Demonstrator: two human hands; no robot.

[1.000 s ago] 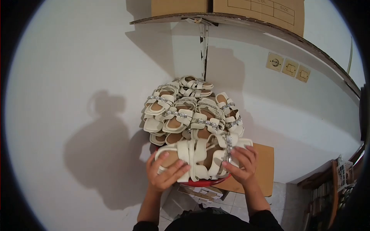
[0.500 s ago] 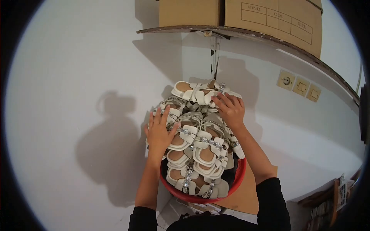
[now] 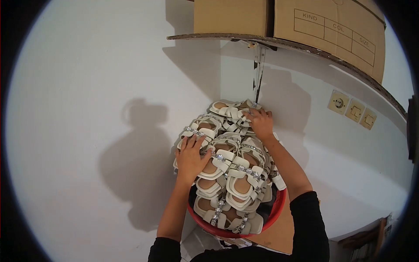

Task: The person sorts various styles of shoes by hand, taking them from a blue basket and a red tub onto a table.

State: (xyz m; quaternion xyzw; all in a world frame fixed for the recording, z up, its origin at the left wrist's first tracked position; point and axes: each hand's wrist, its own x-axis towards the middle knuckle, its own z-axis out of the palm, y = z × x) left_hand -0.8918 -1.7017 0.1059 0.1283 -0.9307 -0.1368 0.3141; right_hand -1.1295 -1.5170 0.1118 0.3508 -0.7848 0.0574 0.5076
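A heap of cream sandals [image 3: 242, 185] with clear jewelled straps and tan insoles rises above the rim of a red basket [image 3: 279, 209]. My left hand [image 3: 190, 159] rests on the left side of the heap, its fingers apart over a sandal [image 3: 198, 131] and holding nothing. At the back, on top, another sandal [image 3: 222, 107] lies sideways. My right hand [image 3: 262, 124] has its fingers bent over the right end of that one; the fingertips are partly hidden among the straps.
Above the heap, a wall shelf [image 3: 301, 46] carries cardboard boxes [image 3: 331, 30]. Below it is a metal bracket [image 3: 259, 70]. A socket and switches [image 3: 354, 110] are on the right wall. A brown board [image 3: 275, 240] shows beneath the basket.
The view has shifted, so the scene sits further right and lower. The top sandal now lies further back and lower on the heap, with my right hand still at it. My left hand stays on the left side.
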